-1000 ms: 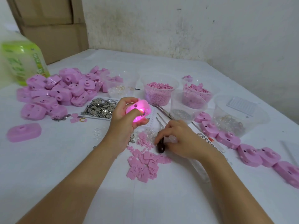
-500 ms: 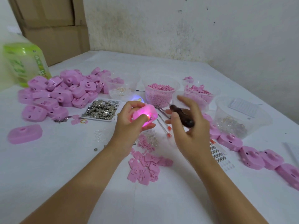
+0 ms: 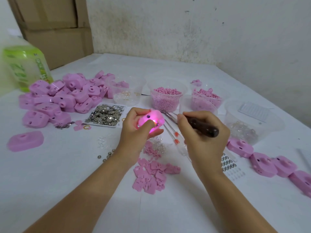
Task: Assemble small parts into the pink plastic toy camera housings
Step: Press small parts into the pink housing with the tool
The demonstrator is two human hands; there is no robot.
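The left hand (image 3: 133, 133) grips a glowing housing (image 3: 152, 119), its fingers (image 3: 138, 112) curled over the far edge and the thumb across the near face. The right hand (image 3: 203, 142) grips a dark-handled tool (image 3: 202, 126) just right of those fingers, with its tip hidden behind the index finger. Tweezers (image 3: 168, 113) lie between the two hands' fingertips. Plates (image 3: 151, 174) are heaped nearer than the left thumb. A tray (image 3: 106, 115) of metal bits sits just left of the left fingers.

A pile of housings (image 3: 64, 96) lies at the table's (image 3: 67, 174) left, a bottle (image 3: 25, 68) behind it, a tray of metal bits (image 3: 106, 115) right of it. Tubs (image 3: 166, 100) stand in a row behind the held housing (image 3: 151, 119) in the left hand (image 3: 134, 132) and the tool (image 3: 203, 126) in the right hand (image 3: 205, 142) — flat plates (image 3: 151, 175) lie before them, a line of housings (image 3: 264, 162) at right.
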